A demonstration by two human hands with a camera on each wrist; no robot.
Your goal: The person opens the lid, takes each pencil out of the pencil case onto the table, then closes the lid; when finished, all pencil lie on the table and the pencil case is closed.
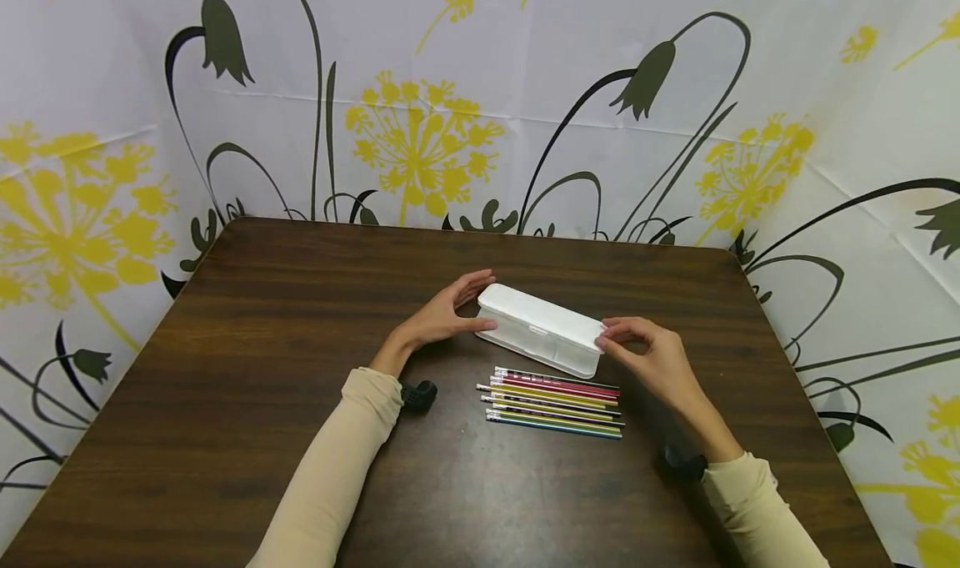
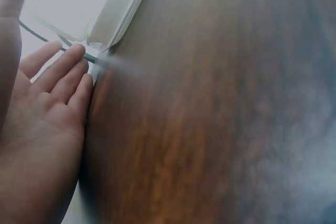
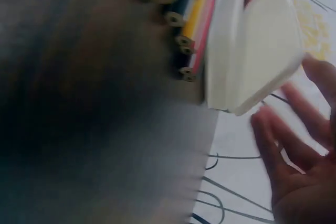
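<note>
A white pencil box (image 1: 538, 330) with its lid (image 1: 542, 309) on top sits slantwise on the table. My left hand (image 1: 447, 311) is at its left end, thumb by the front wall and fingers reaching behind; the left wrist view shows those fingers (image 2: 63, 72) fairly straight. At the box's right end is my right hand (image 1: 647, 351), thumb and fingertips right at the lid's corner. In the right wrist view its fingers (image 3: 286, 145) are blurred and spread around the lid's end. Several pencils (image 1: 555, 401) lie side by side in front of the box, eraser ends to the left.
The dark wooden table (image 1: 247, 343) extends around the box and pencils. A white curtain (image 1: 465, 92) with yellow and grey flowers hangs behind it. Dark wrist cameras (image 1: 418, 396) sit near both cuffs.
</note>
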